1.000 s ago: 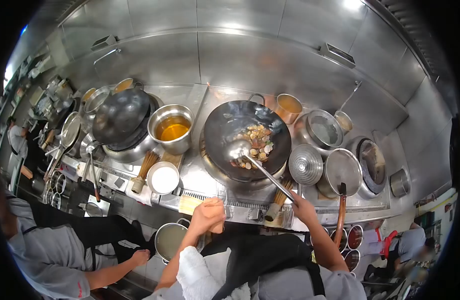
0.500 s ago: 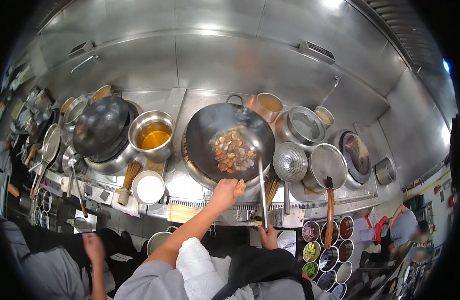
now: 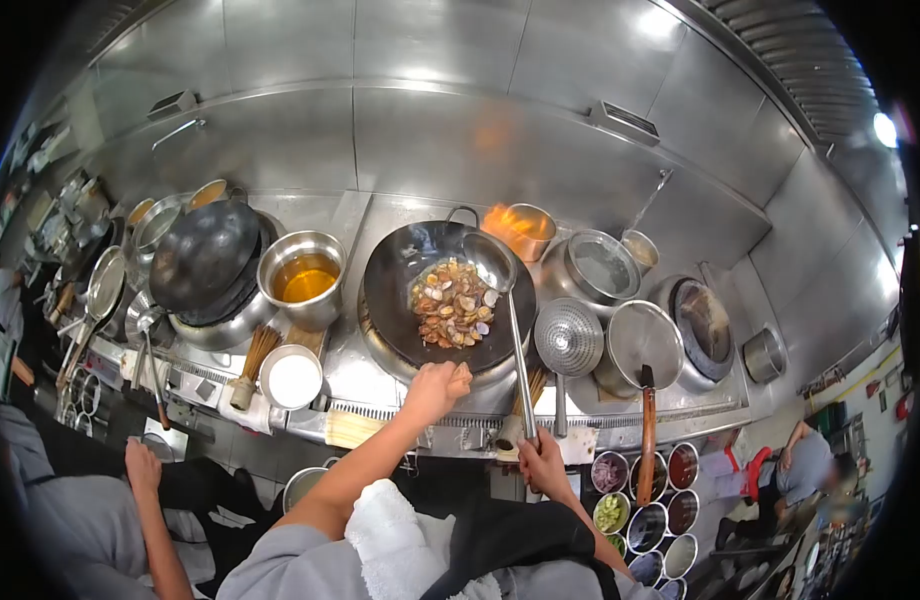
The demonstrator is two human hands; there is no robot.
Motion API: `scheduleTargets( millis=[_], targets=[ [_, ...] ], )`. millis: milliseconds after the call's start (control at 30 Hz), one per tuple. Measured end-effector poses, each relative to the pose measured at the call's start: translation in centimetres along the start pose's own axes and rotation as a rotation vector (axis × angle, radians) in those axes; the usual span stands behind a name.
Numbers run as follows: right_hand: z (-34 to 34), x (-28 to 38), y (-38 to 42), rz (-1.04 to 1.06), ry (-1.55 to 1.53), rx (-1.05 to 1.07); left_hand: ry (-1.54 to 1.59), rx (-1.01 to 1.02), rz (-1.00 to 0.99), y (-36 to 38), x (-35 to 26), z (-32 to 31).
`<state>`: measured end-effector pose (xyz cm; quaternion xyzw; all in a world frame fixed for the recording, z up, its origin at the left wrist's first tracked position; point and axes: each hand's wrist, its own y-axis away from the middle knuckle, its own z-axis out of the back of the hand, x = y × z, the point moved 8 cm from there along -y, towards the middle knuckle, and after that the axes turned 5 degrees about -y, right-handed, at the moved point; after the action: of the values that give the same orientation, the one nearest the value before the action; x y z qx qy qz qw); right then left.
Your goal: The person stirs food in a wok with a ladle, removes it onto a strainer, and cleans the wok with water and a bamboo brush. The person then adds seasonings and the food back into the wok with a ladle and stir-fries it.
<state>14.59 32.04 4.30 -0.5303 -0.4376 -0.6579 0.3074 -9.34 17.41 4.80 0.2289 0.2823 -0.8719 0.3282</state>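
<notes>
My left hand is closed on the near edge of a black wok, its fingers partly hidden. Brown and pale clams lie in the middle of the wok. In my right hand is the long metal handle of a ladle. The ladle's bowl is raised over the back right of the wok, above the clams.
Orange flame shows behind the wok, beside a metal pot. To the right are a perforated skimmer and a wooden-handled strainer. A pot of yellow oil stands left. Another person's hand is at lower left.
The ladle's bowl has risen from among the clams to the wok's back right. My right hand has come up and forward. Flame now flares behind the wok, and the clams have shifted.
</notes>
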Motion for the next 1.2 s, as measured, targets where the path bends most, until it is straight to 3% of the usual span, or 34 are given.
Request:
scheduleTargets(
  millis=[100, 133, 233, 367, 433, 467, 533, 567, 600, 700, 767, 933, 1000, 1200],
  targets=[
    [2.1, 1.4, 0.3, 0.001, 0.161, 0.032, 0.0, 0.02, 0.026, 1.5, 0.7, -0.7],
    [2.9, 2.7, 1.3, -0.084, 0.194, 0.056, -0.018, 0.019, 0.014, 1.4, 0.8, -0.7],
    [6.2, 1.8, 1.1, 0.176, 0.549, 0.109, -0.066, -0.04, -0.023, 0.7, 0.5, 0.0],
    [5.5, -2.2, -2.8, 0.217, 0.572, 0.129, -0.034, -0.079, -0.035, 2.0, 1.1, -1.0],
    [4.6, -3.8, -6.1, 0.12, 0.323, 0.062, -0.019, -0.088, -0.055, 1.9, 1.1, -1.4],
    [4.1, -4.8, -8.4, 0.132, 0.336, 0.071, -0.04, 0.04, -0.028, 2.3, 0.3, -1.2],
    [3.8, -3.8, -11.2, 0.341, 0.453, -0.147, -0.099, -0.013, -0.121, 3.9, -0.8, -0.9],
    [2.8, -3.5, -11.7, 0.347, 0.453, -0.142, -0.158, -0.044, -0.215, 4.7, -1.3, -0.7],
    [1.1, -1.8, -11.3, 0.275, 0.368, -0.148, -0.172, 0.112, -0.158, 4.9, -1.0, -1.2],
    [-0.5, -2.9, -11.6, 0.114, 0.203, -0.116, -0.134, 0.096, -0.187, 5.1, -0.7, -1.0],
    [-1.4, -3.7, -11.1, -0.093, 0.052, 0.086, -0.167, 0.13, -0.178, 5.2, 0.0, -0.8],
    [0.0, -0.2, -13.9, 0.04, 0.183, 0.098, -0.124, 0.152, -0.219, 5.4, -0.3, -0.1],
    [-0.1, 1.0, -16.5, 0.143, 0.291, -0.024, -0.145, 0.163, -0.225, 5.2, -0.1, -0.2],
    [-3.1, -1.4, -16.3, 0.019, 0.291, 0.075, -0.104, 0.126, -0.221, 5.0, 0.2, 0.1]
  ],
)
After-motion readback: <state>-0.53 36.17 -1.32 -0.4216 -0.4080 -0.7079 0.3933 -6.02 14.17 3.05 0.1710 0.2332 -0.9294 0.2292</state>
